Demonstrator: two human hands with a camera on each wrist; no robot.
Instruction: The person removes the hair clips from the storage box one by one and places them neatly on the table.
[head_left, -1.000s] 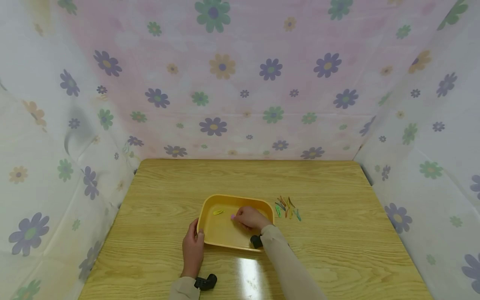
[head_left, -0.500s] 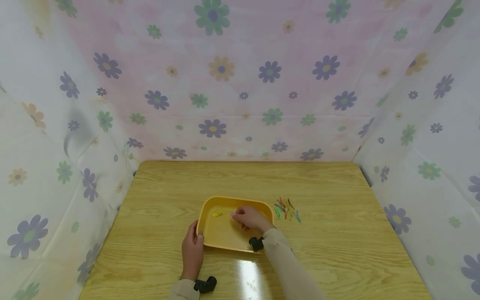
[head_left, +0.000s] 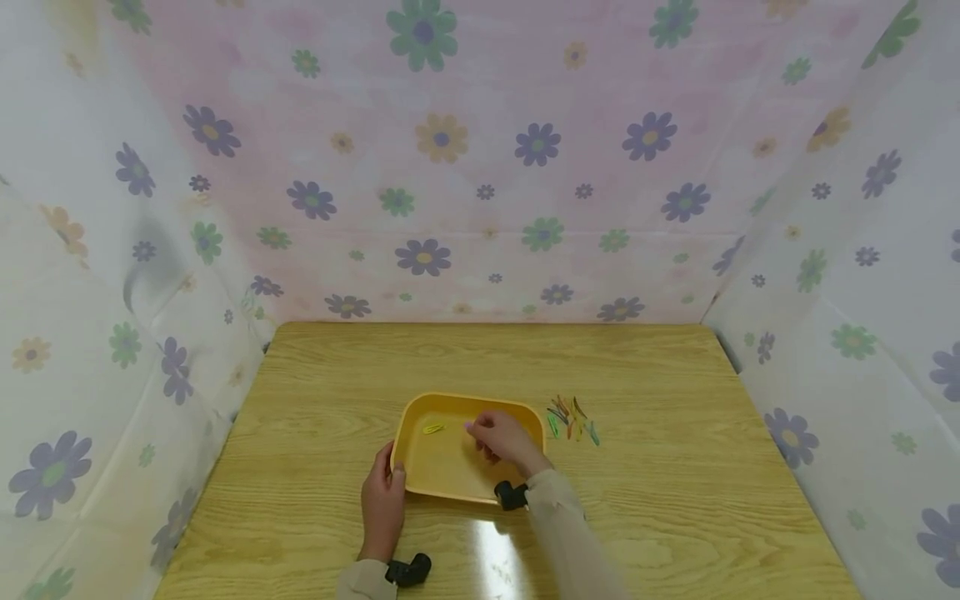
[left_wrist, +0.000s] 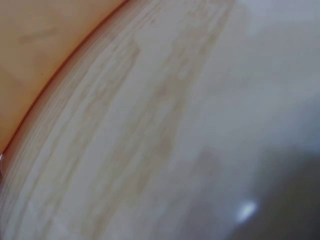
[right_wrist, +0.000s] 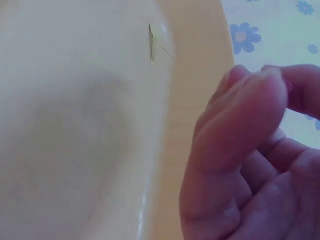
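A yellow tray [head_left: 450, 483] sits on the wooden table. My left hand [head_left: 383, 504] grips its left rim, the thumb on the near-left edge. Over the tray, my right hand [head_left: 501, 437] pinches a small pink hair clip [head_left: 468, 426]; only a bit of it shows past the fingertips. A yellow hair clip [head_left: 433, 429] lies on the tray floor, left of that hand. The right wrist view shows this yellow clip [right_wrist: 152, 44] near the tray wall, with the curled right hand [right_wrist: 245, 155] beside it. Only the tray's side [left_wrist: 40, 55] and tabletop appear in the left wrist view.
Right of the tray lies a loose pile of several hair clips [head_left: 572, 421] in green, orange, yellow, blue and dark colours. Flower-print cloth [head_left: 487, 200] hangs behind and on both sides of the table [head_left: 675, 467].
My right hand has shifted slightly away from me and to the right, still pinching the pink hair clip. The left hand keeps its hold on the tray.
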